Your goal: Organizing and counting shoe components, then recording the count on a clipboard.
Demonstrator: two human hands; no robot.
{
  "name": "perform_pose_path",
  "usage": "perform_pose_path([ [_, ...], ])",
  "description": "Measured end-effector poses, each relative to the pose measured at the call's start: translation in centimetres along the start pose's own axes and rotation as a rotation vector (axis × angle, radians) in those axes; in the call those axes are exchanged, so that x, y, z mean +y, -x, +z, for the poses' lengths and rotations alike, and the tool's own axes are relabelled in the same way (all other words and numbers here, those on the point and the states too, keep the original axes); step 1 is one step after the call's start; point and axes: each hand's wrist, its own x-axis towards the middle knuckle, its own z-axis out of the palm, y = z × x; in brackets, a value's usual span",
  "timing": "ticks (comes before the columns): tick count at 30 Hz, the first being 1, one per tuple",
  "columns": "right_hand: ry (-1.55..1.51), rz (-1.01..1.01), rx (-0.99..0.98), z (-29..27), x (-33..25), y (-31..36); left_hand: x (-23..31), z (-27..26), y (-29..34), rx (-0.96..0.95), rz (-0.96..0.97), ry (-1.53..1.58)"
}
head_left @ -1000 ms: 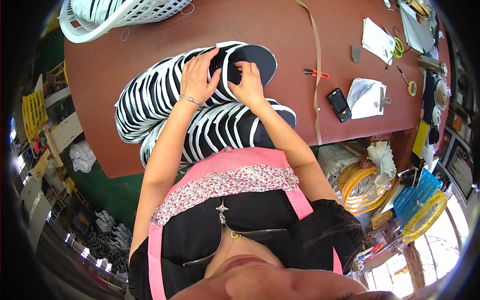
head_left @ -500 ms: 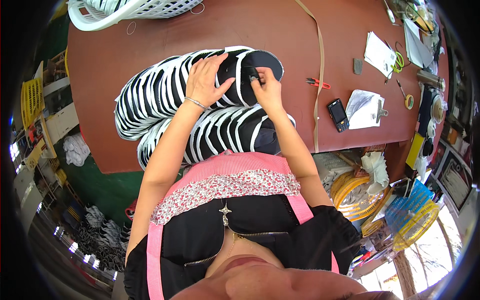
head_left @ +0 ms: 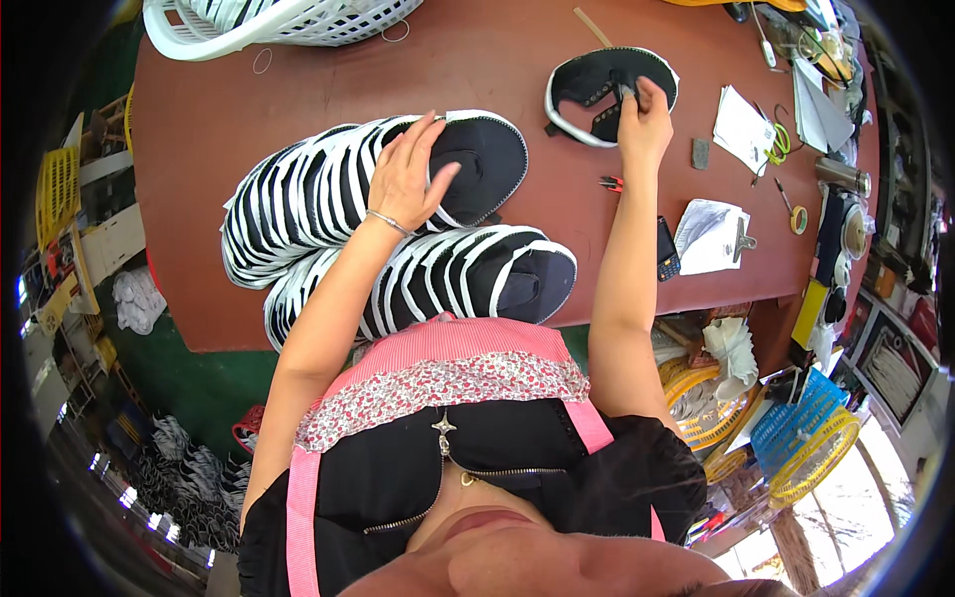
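Note:
A black shoe upper (head_left: 587,82) with a white edge and a row of eyelets is over the far middle of the table. My right hand (head_left: 647,121) pinches it by its inner part, fingers closed. Two long rows of nested black-and-white shoe uppers lie on their sides at the left. On the far row (head_left: 308,184) rests my left hand (head_left: 406,179), its fingers spread near the right end. The near row (head_left: 468,274) lies against it, close to my apron. Whether the held upper touches the table, I cannot tell.
Red-handled snips (head_left: 610,184) and a handheld device (head_left: 668,249) are partly behind my right forearm. Beyond them lie a clipboard (head_left: 708,237), a grey block (head_left: 700,153) and papers (head_left: 741,129). A white basket (head_left: 298,28) stands far left. A tan strip (head_left: 592,27) shows behind the upper.
My right hand has moved away to the far right, taking one upper off the end of the far row. My left hand has stayed on that row.

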Motion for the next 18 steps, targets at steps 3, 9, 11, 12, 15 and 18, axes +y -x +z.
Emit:
perform_pose_path([
  [3,0.366,-0.502,0.150,1.2,-4.2,0.3,-0.6,-0.5,0.3,0.019,-0.038,0.021],
  [9,0.254,-0.191,-0.743,9.0,-8.9,16.2,-0.9,0.3,0.4,-0.009,-0.014,-0.025],
  [11,0.237,-0.265,-0.724,10.4,-7.8,18.3,-0.8,0.2,0.2,-0.020,-0.021,-0.016],
  [12,0.129,-0.201,-0.699,10.3,-7.3,18.6,-0.8,0.4,0.2,-0.033,-0.010,-0.015],
  [15,-0.353,0.331,-0.688,9.2,-5.9,17.7,-1.2,0.0,0.5,-0.045,-0.015,-0.013],
  [18,-0.731,0.716,-0.680,7.7,-1.9,16.3,-1.0,0.4,0.1,-0.053,-0.022,-0.032],
])
